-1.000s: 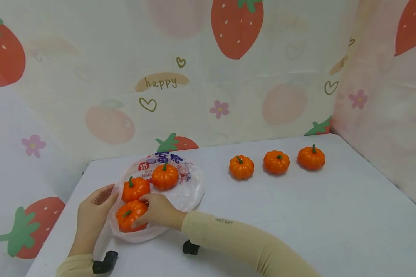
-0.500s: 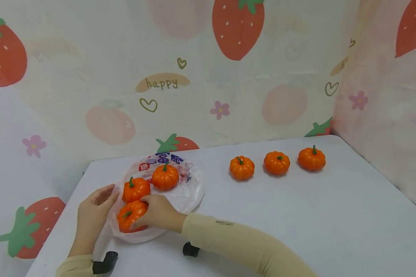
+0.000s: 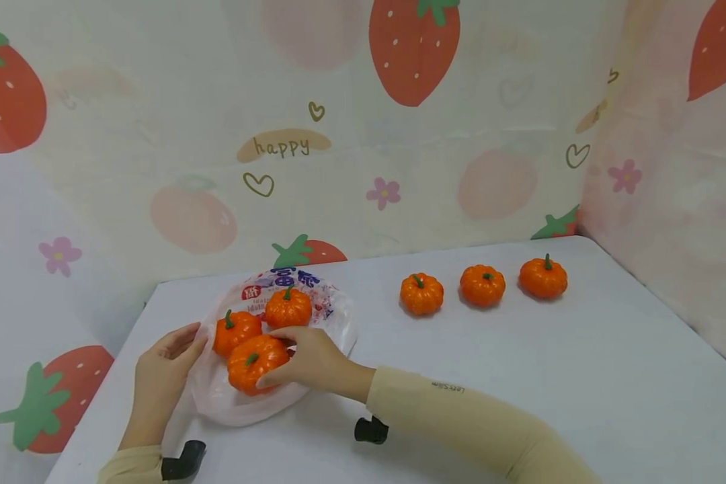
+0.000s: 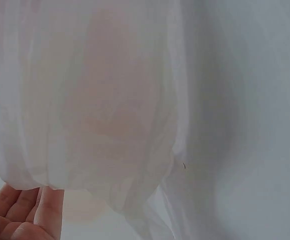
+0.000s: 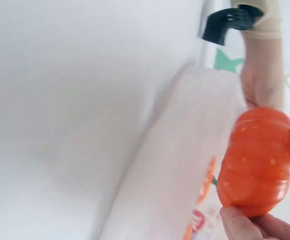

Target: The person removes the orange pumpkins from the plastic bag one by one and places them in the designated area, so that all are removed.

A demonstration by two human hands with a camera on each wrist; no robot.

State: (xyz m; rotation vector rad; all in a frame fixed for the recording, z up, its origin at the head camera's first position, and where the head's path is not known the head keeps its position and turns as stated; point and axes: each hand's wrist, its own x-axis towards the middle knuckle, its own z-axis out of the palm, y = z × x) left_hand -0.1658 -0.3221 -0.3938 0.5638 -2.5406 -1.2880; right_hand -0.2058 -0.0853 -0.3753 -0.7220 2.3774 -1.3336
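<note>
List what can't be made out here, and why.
Head view: print on the bag, partly hidden by the rear pumpkin; lettering on the right sleeve, too small to read.
Left wrist view: the bag's contents, blurred behind its plastic; whether the left hand pinches or only touches it, fingertips covered.
Right wrist view: other bagged pumpkins, mostly hidden behind the bag's side; right hand, cut off by frame edges.
</note>
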